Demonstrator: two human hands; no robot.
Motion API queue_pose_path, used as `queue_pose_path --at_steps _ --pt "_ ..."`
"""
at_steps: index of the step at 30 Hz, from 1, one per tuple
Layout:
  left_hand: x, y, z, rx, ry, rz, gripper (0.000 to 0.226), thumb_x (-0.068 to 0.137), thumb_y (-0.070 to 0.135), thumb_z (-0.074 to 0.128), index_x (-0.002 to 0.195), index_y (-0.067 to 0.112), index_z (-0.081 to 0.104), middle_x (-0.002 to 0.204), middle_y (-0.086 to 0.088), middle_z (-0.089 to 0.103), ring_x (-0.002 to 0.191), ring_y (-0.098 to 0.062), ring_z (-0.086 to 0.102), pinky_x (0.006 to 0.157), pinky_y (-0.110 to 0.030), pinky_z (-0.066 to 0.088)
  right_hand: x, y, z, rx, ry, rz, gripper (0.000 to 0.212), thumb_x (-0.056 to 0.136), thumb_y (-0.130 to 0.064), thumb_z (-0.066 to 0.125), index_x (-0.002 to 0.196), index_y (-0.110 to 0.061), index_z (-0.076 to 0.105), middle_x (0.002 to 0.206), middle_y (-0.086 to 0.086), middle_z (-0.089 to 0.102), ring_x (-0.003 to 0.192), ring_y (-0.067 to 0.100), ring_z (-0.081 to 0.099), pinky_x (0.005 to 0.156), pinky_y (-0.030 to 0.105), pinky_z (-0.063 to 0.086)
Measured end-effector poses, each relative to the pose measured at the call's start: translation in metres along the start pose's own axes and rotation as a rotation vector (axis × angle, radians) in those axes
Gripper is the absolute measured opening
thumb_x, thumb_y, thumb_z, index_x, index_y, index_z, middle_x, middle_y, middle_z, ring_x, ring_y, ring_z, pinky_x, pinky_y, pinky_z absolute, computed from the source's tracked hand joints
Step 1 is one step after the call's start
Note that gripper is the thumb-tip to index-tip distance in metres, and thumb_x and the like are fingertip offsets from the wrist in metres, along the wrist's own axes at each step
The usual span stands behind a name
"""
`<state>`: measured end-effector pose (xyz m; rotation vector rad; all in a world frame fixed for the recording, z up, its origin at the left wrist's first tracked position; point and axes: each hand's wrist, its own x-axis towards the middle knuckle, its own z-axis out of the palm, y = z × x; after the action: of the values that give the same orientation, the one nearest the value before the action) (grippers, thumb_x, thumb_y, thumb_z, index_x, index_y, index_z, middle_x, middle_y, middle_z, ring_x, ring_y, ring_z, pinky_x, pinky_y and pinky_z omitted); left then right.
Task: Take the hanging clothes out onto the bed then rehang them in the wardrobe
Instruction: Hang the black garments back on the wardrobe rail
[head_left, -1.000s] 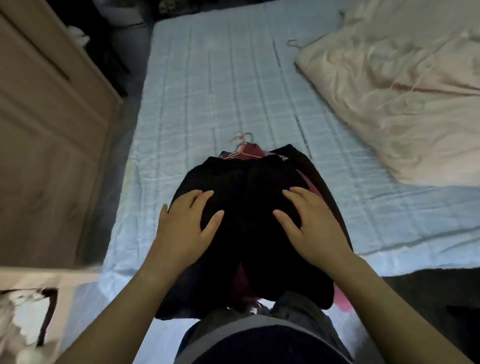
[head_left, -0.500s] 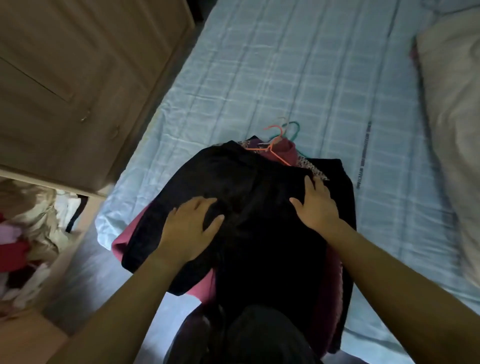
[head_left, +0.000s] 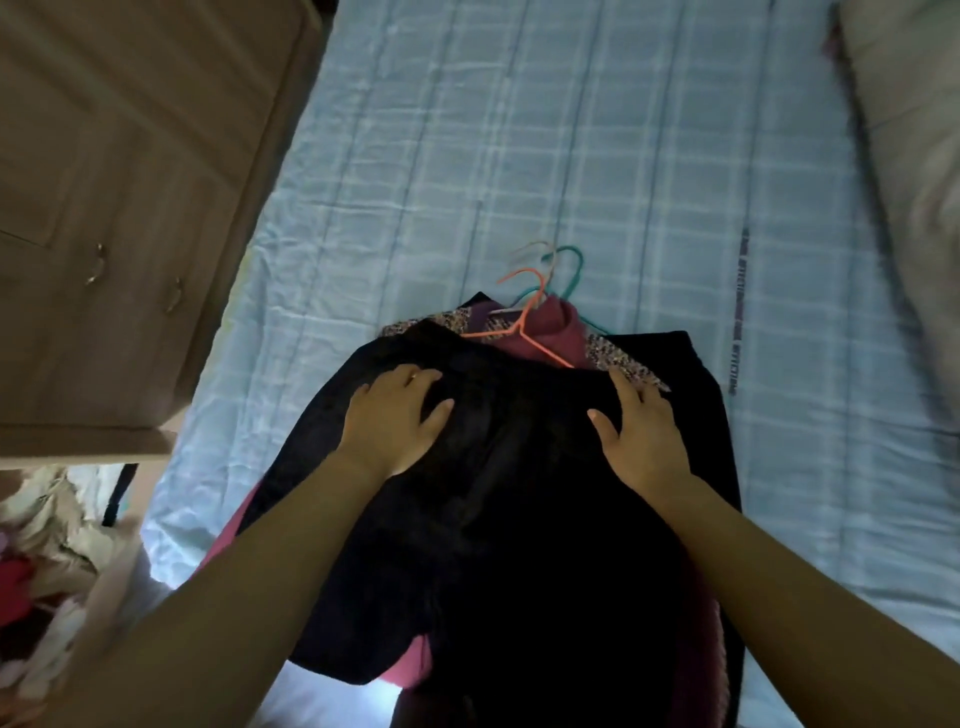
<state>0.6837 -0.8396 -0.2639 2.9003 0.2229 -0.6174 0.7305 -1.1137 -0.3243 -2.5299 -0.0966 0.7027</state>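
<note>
Over the last second both hands have slid up the pile of dark clothes on hangers (head_left: 519, 519), away from the person's body. The left hand (head_left: 387, 423) now presses flat near the top edge of the black garment, and the right hand (head_left: 641, 441) reaches the speckled patterned shoulder (head_left: 623, 361), which was covered before. The coral, teal and pale plastic hanger hooks (head_left: 540, 291) show more fully than before. The view has swung left: the pale wooden wardrobe door (head_left: 130, 208) now fills the upper left, and the cream bedding (head_left: 914, 130) has shrunk to the right edge.
</note>
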Motion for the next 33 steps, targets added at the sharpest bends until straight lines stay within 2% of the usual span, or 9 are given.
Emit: queue_pose_path --at_steps 2,6,10,15,20,24,28,30,33 --pt "0.024 -0.002 0.001 -0.006 0.031 0.045 0.07 0.083 0.059 0.021 0.13 0.018 0.052 0.133 -0.007 0.05 0.12 -0.028 0.049 0.096 -0.047 0.044 -0.003 0.0 -0.002 0.074 0.011 -0.004 0.058 0.095 -0.042 0.044 0.147 -0.025 0.024 0.147 0.017 0.028 0.134 0.034 0.029 0.102 0.046 0.038" --pt "0.07 -0.009 0.002 -0.002 0.069 0.103 0.063 0.087 0.054 0.029 0.133 0.016 0.049 0.138 -0.013 0.047 0.124 -0.033 0.046 0.098 -0.05 0.042 -0.004 -0.006 -0.006 0.143 0.084 0.012 0.053 0.094 -0.042 0.044 0.144 -0.028 0.032 0.146 0.015 0.031 0.123 0.032 0.046 0.085 0.04 0.049" --pt "0.11 -0.02 0.009 0.093 -0.094 0.114 0.066 0.087 0.06 0.022 0.137 0.024 0.044 0.138 -0.008 0.047 0.126 -0.03 0.043 0.101 -0.051 0.037 0.017 -0.009 -0.004 0.11 0.11 0.043 0.05 0.095 -0.039 0.047 0.142 -0.027 0.037 0.146 0.012 0.035 0.125 0.028 0.045 0.084 0.036 0.047" --pt "0.122 -0.03 0.017 -0.017 -0.126 0.189 0.068 0.084 0.063 0.021 0.121 0.019 0.057 0.115 -0.011 0.059 0.108 -0.032 0.054 0.089 -0.044 0.046 0.023 -0.011 0.004 0.185 0.151 0.016 0.044 0.094 -0.033 0.05 0.137 -0.022 0.045 0.135 0.01 0.049 0.117 0.027 0.052 0.086 0.036 0.047" --pt "0.083 -0.032 -0.017 -0.226 0.046 0.213 0.052 0.09 0.052 0.031 0.102 0.014 0.065 0.092 -0.004 0.061 0.091 -0.026 0.057 0.075 -0.034 0.044 0.003 -0.032 -0.008 0.207 0.217 -0.069 0.036 0.095 -0.028 0.051 0.129 -0.017 0.053 0.127 0.008 0.055 0.109 0.024 0.057 0.081 0.029 0.045" --pt "0.03 -0.025 -0.048 -0.253 0.22 0.188 0.025 0.095 0.035 0.05 0.098 0.017 0.066 0.077 0.009 0.046 0.083 -0.021 0.055 0.066 -0.026 0.031 -0.035 -0.042 -0.031 0.249 0.254 -0.181 0.034 0.096 -0.031 0.05 0.128 -0.02 0.055 0.124 0.003 0.058 0.109 0.018 0.057 0.084 0.022 0.041" --pt "-0.044 -0.016 -0.071 -0.326 0.427 0.127 0.039 0.088 0.053 0.044 0.095 0.023 0.068 0.079 0.004 0.056 0.073 -0.013 0.056 0.066 -0.028 0.044 -0.086 -0.052 -0.056 0.272 0.316 -0.293 0.034 0.095 -0.03 0.052 0.128 -0.024 0.055 0.121 0.001 0.06 0.109 0.008 0.053 0.087 0.014 0.036" --pt "-0.086 -0.012 -0.079 -0.355 0.507 0.108 0.036 0.089 0.054 0.05 0.091 0.023 0.069 0.08 0.006 0.058 0.072 -0.009 0.055 0.068 -0.017 0.042 -0.113 -0.058 -0.061 0.277 0.35 -0.346 0.035 0.094 -0.029 0.054 0.128 -0.026 0.055 0.115 -0.002 0.057 0.099 -0.002 0.048 0.082 0.009 0.033" --pt "-0.15 -0.019 -0.086 -0.399 0.588 0.04 0.033 0.085 0.051 0.05 0.086 0.024 0.07 0.079 0.007 0.059 0.072 -0.006 0.055 0.069 -0.006 0.035 -0.15 -0.073 -0.061 0.249 0.361 -0.406 0.036 0.093 -0.031 0.054 0.129 -0.032 0.054 0.109 -0.007 0.044 0.089 -0.005 0.04 0.075 0.015 0.038"
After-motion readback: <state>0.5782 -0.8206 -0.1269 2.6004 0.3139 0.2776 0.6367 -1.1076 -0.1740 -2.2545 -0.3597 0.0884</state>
